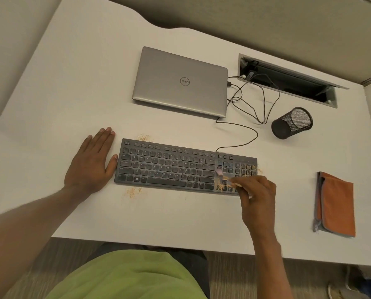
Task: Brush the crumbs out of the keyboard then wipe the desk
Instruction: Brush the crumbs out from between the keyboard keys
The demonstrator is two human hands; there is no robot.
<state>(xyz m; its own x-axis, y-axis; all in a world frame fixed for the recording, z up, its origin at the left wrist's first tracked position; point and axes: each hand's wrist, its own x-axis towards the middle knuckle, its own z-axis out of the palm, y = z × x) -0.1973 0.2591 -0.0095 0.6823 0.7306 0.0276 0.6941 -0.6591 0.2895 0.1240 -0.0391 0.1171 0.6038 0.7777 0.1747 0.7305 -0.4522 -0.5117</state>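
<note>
Keyboard orientation governs the coming stroke: the dark grey full-size keyboard (169, 167) lies on the white surface (72, 93) with its long axis running left to right. The right hand (258, 197) is nearer to the work. Its grip is closed, fingertips pinching the handle of a small pale pink brush (220, 174). The motion-blurred brush head points up and left from the grip, over the keys between the main block and the numeric pad. Tan crumbs (246, 168) sit on the numeric pad, just right of the brush head and directly beyond the grip. Smaller patches lie on the surface behind and in front of the keyboard's left half. The left hand (93, 162) rests flat, fingers straight, thumb against the keyboard's left end, holding nothing. The folded orange cloth with grey edging (335, 203) lies well apart, to the right of the right hand. Legible writing: a "DELL" logo on the closed silver laptop (180, 83), inverted to the viewer, and faint QWERTY key legends.
</note>
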